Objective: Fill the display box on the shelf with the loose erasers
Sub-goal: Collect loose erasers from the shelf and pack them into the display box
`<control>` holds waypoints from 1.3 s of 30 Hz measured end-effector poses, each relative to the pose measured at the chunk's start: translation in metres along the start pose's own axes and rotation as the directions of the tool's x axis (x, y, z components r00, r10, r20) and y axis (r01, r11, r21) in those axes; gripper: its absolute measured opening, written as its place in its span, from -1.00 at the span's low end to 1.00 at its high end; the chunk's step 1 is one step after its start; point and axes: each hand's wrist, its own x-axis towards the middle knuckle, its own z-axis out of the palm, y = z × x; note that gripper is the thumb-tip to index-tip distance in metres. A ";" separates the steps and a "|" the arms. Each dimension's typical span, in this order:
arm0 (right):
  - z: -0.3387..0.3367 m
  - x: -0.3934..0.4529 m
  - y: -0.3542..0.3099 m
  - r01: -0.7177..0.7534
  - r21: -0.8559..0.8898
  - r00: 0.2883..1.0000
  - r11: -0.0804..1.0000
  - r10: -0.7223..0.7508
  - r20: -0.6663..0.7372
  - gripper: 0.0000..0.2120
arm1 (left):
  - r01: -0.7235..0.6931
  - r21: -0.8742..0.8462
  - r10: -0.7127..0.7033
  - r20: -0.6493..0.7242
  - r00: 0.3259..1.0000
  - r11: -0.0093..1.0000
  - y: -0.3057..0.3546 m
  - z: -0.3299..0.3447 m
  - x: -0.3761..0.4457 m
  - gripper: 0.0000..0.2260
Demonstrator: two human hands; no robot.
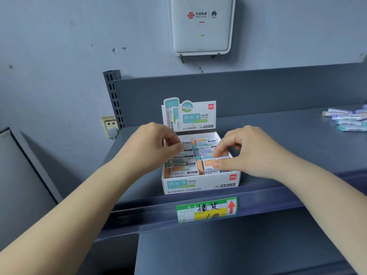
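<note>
A white cardboard display box (200,184) with an upright printed back card stands near the front of the grey shelf (297,147). Inside lie two rows of wrapped erasers (183,169) in orange, green and purple. My left hand (153,143) reaches over the left row, its fingertips pinching an eraser there. My right hand (250,153) is over the right row, thumb and fingers pinching an orange-wrapped eraser (208,162) at the front right. A pile of several loose erasers (349,119) lies at the shelf's far right.
A price label (206,210) with a red arrow is clipped to the shelf's front rail. A white router (201,24) hangs on the wall above. A wall socket (110,126) sits left of the shelf upright. A lower shelf shows below.
</note>
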 end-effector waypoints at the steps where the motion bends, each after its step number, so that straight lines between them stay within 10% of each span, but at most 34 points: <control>1: -0.001 0.000 0.000 0.011 -0.029 1.000 1.000 -0.011 0.012 -0.92 | 0.003 -0.003 -0.003 -0.005 1.000 1.000 0.000 0.000 -0.001 -0.91; 16: -0.033 -0.003 0.022 0.232 -0.229 0.954 0.946 -0.266 -0.134 -0.86 | -0.051 0.273 0.101 -0.171 0.980 0.961 0.061 0.013 0.012 -0.87; 39: -0.238 -0.140 0.259 -0.201 -0.683 0.964 0.702 0.016 -0.266 -0.81 | -0.473 0.400 0.514 0.006 0.858 0.785 0.336 0.199 0.121 -0.74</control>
